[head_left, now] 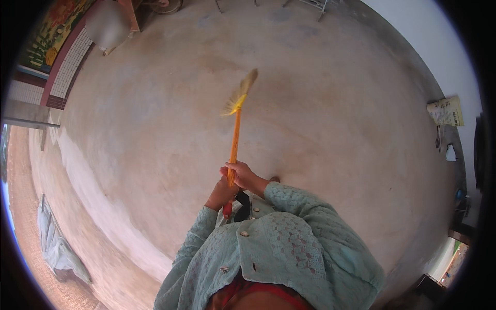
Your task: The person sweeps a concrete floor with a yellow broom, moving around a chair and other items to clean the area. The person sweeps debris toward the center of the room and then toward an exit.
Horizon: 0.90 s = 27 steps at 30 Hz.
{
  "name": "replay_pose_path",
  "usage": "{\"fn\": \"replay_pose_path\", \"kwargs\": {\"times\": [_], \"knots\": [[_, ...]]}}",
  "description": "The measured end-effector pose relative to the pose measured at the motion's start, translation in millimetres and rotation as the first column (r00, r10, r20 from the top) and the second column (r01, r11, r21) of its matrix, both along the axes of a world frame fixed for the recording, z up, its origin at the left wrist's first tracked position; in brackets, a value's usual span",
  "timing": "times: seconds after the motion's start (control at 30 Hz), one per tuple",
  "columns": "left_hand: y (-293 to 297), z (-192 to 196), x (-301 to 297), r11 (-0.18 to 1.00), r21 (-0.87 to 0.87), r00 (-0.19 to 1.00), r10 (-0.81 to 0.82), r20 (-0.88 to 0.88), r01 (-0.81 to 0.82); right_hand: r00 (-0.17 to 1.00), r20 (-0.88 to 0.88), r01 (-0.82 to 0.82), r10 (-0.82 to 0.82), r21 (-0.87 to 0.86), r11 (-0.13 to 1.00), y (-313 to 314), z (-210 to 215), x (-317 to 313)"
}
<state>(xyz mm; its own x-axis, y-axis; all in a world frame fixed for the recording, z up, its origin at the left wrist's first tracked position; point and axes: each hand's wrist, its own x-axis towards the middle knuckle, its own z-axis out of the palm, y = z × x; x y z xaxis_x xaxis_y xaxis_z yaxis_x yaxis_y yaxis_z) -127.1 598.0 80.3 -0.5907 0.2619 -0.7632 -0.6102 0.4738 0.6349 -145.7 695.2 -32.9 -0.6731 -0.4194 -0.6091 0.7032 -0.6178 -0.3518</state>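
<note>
Both sleeves of a pale green lace shirt filled the near part. Beyond lay the wide concrete floor. An orange broom pointed far, its bristles over the floor. The right hand was closed around the handle, the left hand closed just nearer.

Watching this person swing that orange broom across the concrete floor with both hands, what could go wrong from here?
Two risks, as guesses. The broom is gripped only near its handle's end, right hand above left hand, and its bristle head looks blurred, so a fast swing might twist it loose. The loose lace sleeve hangs close to the handle and could snag. The crumpled pale cloth on the floor at the left might trip a backward step.
</note>
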Motion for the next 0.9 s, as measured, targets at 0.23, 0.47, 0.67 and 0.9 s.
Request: {"fn": "replay_pose_path", "kwargs": {"times": [0.23, 0.47, 0.67, 0.9], "knots": [[2.4, -8.7, -7.0, 0.876, 0.355, 0.938, 0.256, 0.234, -0.327, 0.997, -0.035, 0.071, -0.065, 0.211, 0.975, 16.5, -36.4, -46.4], [-51.9, -50.6, 27.9, 0.946, 0.065, 0.938, 0.302, 0.172, -0.317, 0.952, -0.001, 0.299, -0.305, 0.186, 0.936, 146.9, -101.2, 24.6], [-82.5, -74.8, 45.1, 0.932, -0.099, 0.914, 0.361, 0.184, -0.348, 0.717, 0.339, 0.534, -0.609, 0.295, 0.792, 270.3, -84.7, 129.0], [-135.5, -114.2, 75.6, 0.877, -0.347, 0.914, 0.39, 0.109, -0.333, 0.618, 0.389, 0.725, -0.683, 0.053, 0.687, 305.6, -21.4, 141.8]]}}
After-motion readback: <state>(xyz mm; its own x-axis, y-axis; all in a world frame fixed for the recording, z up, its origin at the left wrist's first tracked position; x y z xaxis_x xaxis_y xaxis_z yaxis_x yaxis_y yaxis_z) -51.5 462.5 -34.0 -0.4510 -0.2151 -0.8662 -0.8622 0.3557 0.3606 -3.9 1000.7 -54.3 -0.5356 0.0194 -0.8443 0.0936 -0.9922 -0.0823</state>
